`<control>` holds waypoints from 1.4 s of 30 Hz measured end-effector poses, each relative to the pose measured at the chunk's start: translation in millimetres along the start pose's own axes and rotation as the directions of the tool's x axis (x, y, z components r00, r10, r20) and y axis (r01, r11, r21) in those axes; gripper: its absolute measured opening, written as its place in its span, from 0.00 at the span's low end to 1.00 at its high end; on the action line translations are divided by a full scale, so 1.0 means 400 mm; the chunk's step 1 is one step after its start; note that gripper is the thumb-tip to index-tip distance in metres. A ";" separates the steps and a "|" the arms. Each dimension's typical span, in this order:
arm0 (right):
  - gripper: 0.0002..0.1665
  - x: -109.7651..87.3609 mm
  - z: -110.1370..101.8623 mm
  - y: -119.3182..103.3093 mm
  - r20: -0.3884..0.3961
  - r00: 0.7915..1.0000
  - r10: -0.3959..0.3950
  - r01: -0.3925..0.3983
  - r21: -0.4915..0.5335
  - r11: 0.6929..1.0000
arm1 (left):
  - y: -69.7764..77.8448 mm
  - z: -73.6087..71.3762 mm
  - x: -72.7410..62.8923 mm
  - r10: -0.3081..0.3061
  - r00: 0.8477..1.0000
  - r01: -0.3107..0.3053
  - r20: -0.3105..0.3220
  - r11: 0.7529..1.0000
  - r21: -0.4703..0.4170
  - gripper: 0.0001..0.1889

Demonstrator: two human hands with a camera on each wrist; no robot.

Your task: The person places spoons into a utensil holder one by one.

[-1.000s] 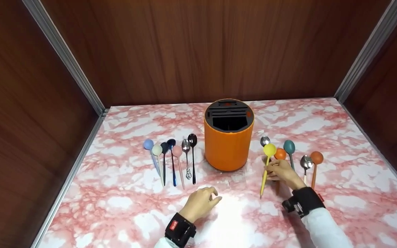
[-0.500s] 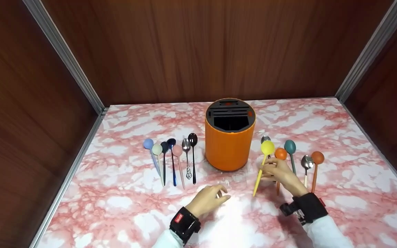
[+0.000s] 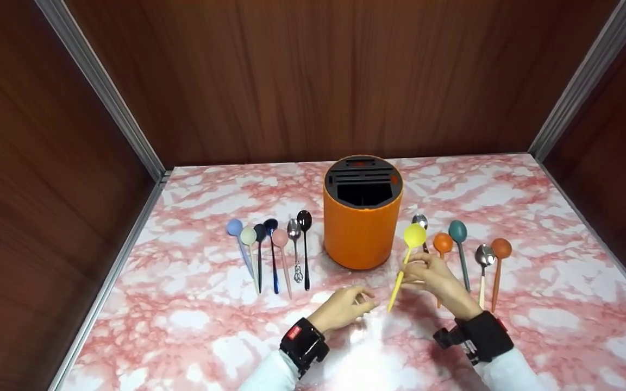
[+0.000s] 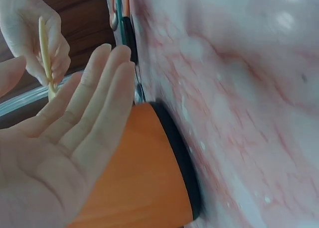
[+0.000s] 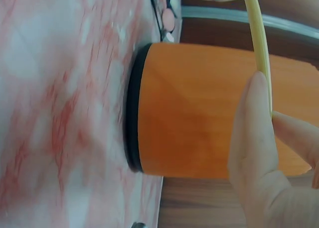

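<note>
My right hand pinches a yellow spoon by its handle between thumb and fingers. The bowl points up and away, while the handle's end slants down toward my left hand. That left hand holds nothing; its fingers are extended and relaxed in the left wrist view, a little short of the handle's tip. Behind both hands stands an orange cylindrical utensil holder with a black slotted top. In the right wrist view the yellow handle passes in front of the holder.
Several spoons lie left of the holder, among them a pink spoon and a black spoon. On the right lie an orange spoon, a green spoon, a silver spoon and a brown-orange spoon. Wooden panels enclose the table.
My right hand has carried the yellow spoon left, and its handle has swung further toward the left hand. My left hand has moved right and slightly away from me.
</note>
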State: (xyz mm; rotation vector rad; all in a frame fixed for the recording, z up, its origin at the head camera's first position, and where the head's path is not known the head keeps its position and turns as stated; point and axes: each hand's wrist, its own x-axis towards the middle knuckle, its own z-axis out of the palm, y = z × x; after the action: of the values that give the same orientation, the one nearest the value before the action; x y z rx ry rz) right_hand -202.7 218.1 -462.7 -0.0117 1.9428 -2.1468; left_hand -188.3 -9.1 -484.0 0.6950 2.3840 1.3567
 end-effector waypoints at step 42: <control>0.14 -0.017 0.052 -0.046 -0.030 0.999 0.014 -0.014 0.001 1.000 | 0.078 0.008 0.036 -0.128 0.992 0.101 -0.016 0.848 -0.520 0.09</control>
State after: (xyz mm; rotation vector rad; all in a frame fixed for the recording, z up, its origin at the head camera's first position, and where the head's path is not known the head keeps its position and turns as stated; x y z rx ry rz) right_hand -195.9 200.4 -441.4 0.0342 1.9522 -2.1511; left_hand -190.5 14.6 -459.1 0.3590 1.9085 1.8667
